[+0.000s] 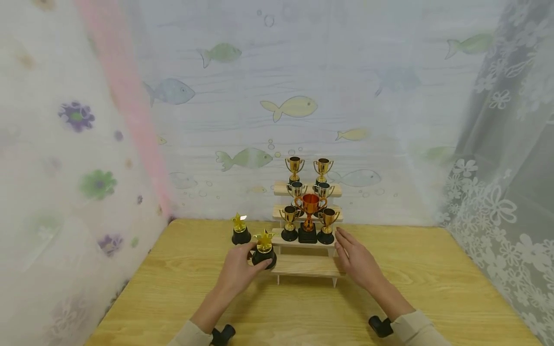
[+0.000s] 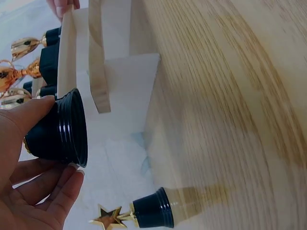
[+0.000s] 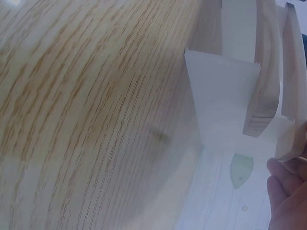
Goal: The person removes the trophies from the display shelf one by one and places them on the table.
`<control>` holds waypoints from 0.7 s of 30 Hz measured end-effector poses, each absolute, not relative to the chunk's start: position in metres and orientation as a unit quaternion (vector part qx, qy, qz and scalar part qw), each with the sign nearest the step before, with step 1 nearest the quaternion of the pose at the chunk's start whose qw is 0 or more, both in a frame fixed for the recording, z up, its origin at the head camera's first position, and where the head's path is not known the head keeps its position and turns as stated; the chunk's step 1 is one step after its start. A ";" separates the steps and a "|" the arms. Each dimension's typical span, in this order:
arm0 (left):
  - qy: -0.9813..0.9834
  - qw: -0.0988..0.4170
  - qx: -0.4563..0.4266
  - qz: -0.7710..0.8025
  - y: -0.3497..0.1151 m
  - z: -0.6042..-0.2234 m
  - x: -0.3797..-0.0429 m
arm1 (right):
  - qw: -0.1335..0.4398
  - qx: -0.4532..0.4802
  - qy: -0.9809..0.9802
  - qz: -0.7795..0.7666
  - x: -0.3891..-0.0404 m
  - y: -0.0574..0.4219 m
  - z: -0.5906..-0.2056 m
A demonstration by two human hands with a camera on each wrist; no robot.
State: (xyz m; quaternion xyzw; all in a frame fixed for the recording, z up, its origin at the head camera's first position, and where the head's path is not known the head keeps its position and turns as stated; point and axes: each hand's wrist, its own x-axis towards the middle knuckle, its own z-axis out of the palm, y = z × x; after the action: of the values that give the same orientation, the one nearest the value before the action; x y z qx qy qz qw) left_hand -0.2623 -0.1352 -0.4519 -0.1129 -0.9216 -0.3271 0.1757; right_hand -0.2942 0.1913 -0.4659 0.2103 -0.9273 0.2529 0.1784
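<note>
My left hand grips a gold star trophy by its black base, thumb on one side and fingers on the other. The trophy is upright at the left end of the lowest step of a wooden tiered stand. In the left wrist view, the base appears raised off that step. My right hand rests its extended fingers against the stand's right end. A large copper-coloured cup trophy stands between two gold cups on the step above.
A second star trophy stands on the wooden table, left of the stand. Silver cups and gold cups occupy the upper steps. A fish-patterned curtain hangs behind. Black objects show beside both wrists.
</note>
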 end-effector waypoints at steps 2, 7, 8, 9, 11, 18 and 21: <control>-0.923 0.177 -0.106 -0.325 -0.140 -0.454 -0.263 | 0.180 0.211 -0.927 0.253 -0.293 0.191 -0.466; -0.923 0.176 -0.088 -0.330 -0.149 -0.455 -0.265 | 0.185 0.212 -0.925 0.254 -0.294 0.192 -0.467; -0.923 0.175 -0.084 -0.332 -0.151 -0.455 -0.265 | 0.186 0.211 -0.925 0.254 -0.295 0.192 -0.467; -0.923 0.175 -0.083 -0.332 -0.153 -0.455 -0.265 | 0.186 0.211 -0.925 0.255 -0.295 0.192 -0.467; -0.923 0.177 -0.076 -0.333 -0.156 -0.456 -0.266 | 0.184 0.211 -0.925 0.256 -0.294 0.192 -0.467; -0.920 0.183 -0.061 -0.342 -0.169 -0.458 -0.269 | 0.180 0.211 -0.926 0.257 -0.294 0.192 -0.467; -0.918 0.181 -0.056 -0.348 -0.174 -0.458 -0.271 | 0.181 0.211 -0.925 0.258 -0.294 0.192 -0.467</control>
State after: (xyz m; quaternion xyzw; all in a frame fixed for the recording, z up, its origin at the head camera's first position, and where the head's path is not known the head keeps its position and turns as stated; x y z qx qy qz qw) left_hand -0.2714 -0.1743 -0.4583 -0.0557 -0.9181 -0.3481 0.1812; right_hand -0.2943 0.1915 -0.4671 0.2111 -0.9254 0.2578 0.1806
